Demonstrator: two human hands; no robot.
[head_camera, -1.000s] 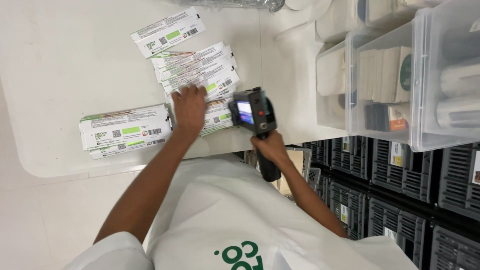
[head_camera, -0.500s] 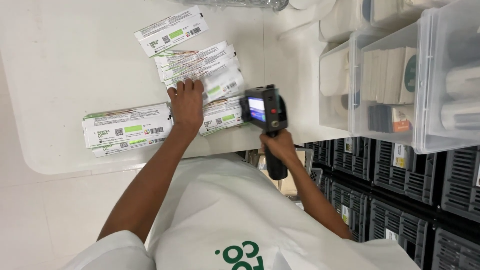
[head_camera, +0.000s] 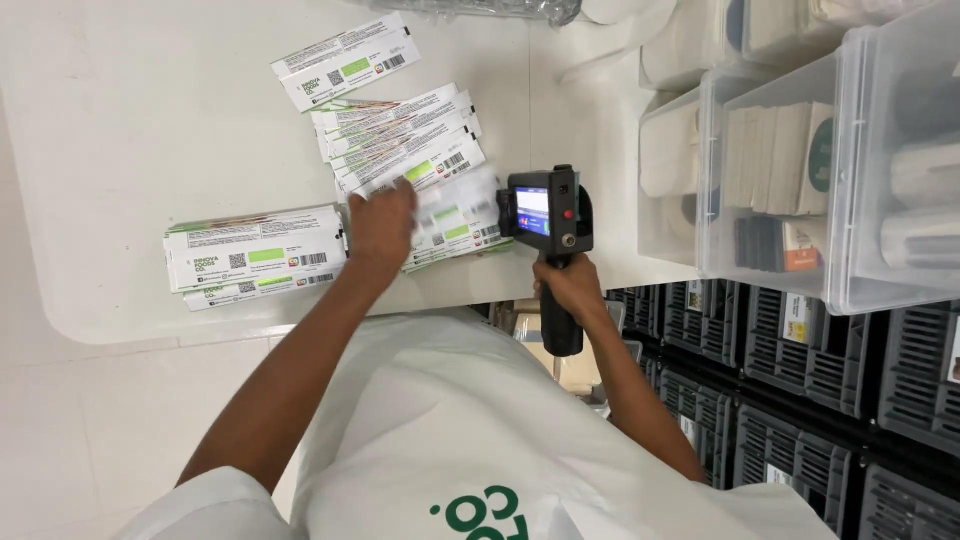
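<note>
My right hand (head_camera: 570, 288) grips the handle of a black handheld scanner-like device (head_camera: 548, 215) with a small lit screen, held at the white table's (head_camera: 120, 120) right front edge. My left hand (head_camera: 381, 228) rests on a blurred white printed sleeve (head_camera: 455, 215) in a fanned pile of flat white-and-green printed sleeves (head_camera: 405, 145), right beside the device's head. A neat stack of the same sleeves (head_camera: 255, 258) lies to the left of that hand. One more pair of sleeves (head_camera: 345, 58) lies farther back.
Clear plastic bins (head_camera: 800, 170) holding stacked cards and white items stand at the right of the table. Dark slotted crates (head_camera: 800, 350) sit below them. A crumpled clear plastic bag (head_camera: 480, 8) lies at the table's far edge.
The device has shifted right and squared up beside the fanned pile. My left hand has slid onto a sleeve in that pile, which is now blurred with motion.
</note>
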